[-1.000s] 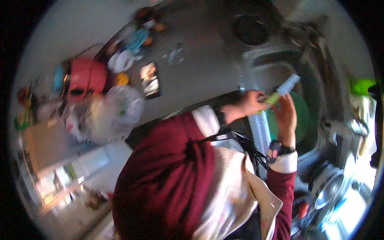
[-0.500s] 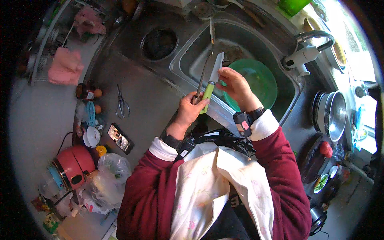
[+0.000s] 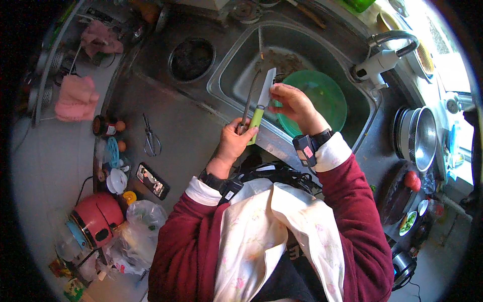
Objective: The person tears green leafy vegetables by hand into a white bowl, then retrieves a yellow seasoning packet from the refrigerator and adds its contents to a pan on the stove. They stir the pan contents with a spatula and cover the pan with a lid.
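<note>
In my left hand [image 3: 232, 141], closed near the sink's front edge, is a knife [image 3: 256, 118] with a light green handle, its pale blade pointing up and away. The same hand also grips a long, thin, dark metal piece [image 3: 250, 95] alongside the knife; its exact kind is unclear. My right hand [image 3: 298, 106] is bent in from the right, its fingertips and thumb at the right edge of the blade. Below both hands lies the metal sink [image 3: 236, 75], with a green translucent basin [image 3: 334, 100] in its right part.
A faucet [image 3: 375, 68] stands at the sink's right corner, beyond stacked metal bowls [image 3: 425, 138]. To the left on the counter lie scissors [image 3: 151, 140] and a phone [image 3: 152, 180]. A red appliance [image 3: 99, 214] and plastic bags [image 3: 143, 221] are at lower left.
The whole view has shifted slightly. Both hands keep nearly the same pose on the knife, with the right fingertips still at the blade.
</note>
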The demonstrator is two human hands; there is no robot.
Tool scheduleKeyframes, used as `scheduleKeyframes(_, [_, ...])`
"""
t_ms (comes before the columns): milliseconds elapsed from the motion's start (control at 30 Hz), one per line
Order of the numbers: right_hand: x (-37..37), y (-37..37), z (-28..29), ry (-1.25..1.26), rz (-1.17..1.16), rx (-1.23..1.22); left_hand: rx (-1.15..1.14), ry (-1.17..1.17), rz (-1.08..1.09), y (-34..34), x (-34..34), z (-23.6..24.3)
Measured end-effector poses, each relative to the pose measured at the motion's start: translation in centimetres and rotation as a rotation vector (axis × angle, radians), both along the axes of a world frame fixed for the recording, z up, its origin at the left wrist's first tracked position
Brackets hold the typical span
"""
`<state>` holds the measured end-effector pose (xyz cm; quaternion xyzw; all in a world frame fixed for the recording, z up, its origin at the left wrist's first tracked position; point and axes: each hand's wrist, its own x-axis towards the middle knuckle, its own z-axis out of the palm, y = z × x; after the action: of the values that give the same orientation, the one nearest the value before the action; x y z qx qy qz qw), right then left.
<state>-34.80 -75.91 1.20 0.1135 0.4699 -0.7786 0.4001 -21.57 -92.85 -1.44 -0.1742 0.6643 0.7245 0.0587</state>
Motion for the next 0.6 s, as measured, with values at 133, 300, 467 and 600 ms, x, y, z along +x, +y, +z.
scheduleKeyframes(133, [-0.7, 0.2, -0.2, -0.024, -0.055, 0.016, -0.128, -0.018, -0.038, -0.6, 0.1, -0.3])
scheduleKeyframes(300, [-2.0, 0.2, -0.2, -0.044, -0.064, -0.022, -0.135, -0.062, -0.072, -1.2, 0.4, -0.2])
scheduleKeyframes(467, [-5.9, 0.4, -0.5, 0.298, -0.125, 0.23, -0.058, -0.108, -0.002, -1.6, 1.0, 0.3])
scheduleKeyframes(600, [-8.7, -0.7, -3.5, 0.753, -0.354, 0.591, 0.057, -0.212, 0.08, -2.2, 1.1, 0.4])
